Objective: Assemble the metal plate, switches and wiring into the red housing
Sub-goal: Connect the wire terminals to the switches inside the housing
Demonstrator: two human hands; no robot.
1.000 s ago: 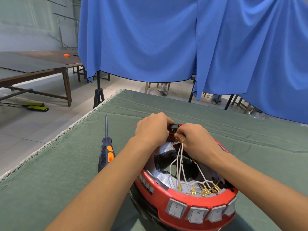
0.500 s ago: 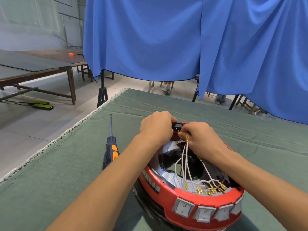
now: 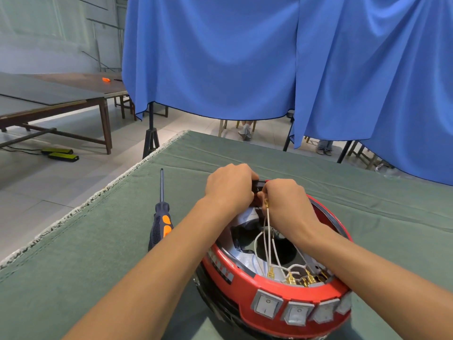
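Note:
The round red housing (image 3: 245, 293) lies on the green table cloth (image 3: 98, 241) in front of me. Several grey rocker switches (image 3: 267, 304) sit in its near wall. Inside lies the shiny metal plate (image 3: 241, 256) with a dark hole. White wires (image 3: 268, 239) with brass terminals (image 3: 290, 279) run from the switches up to the far rim. My left hand (image 3: 229, 186) and my right hand (image 3: 285, 201) meet at the far rim around a small black part (image 3: 258, 185). My right fingers pinch a wire's brass terminal beside it.
A screwdriver (image 3: 160, 223) with a dark and orange handle lies on the cloth left of the housing, its shaft pointing away. The cloth's frayed left edge (image 3: 98, 192) is near it. Blue curtains (image 3: 269, 57) hang behind the table. Wooden tables (image 3: 61, 99) stand at the far left.
Both hands stay at the far rim of the housing with hardly any motion. The view has shifted slightly, so everything sits a little further right and higher.

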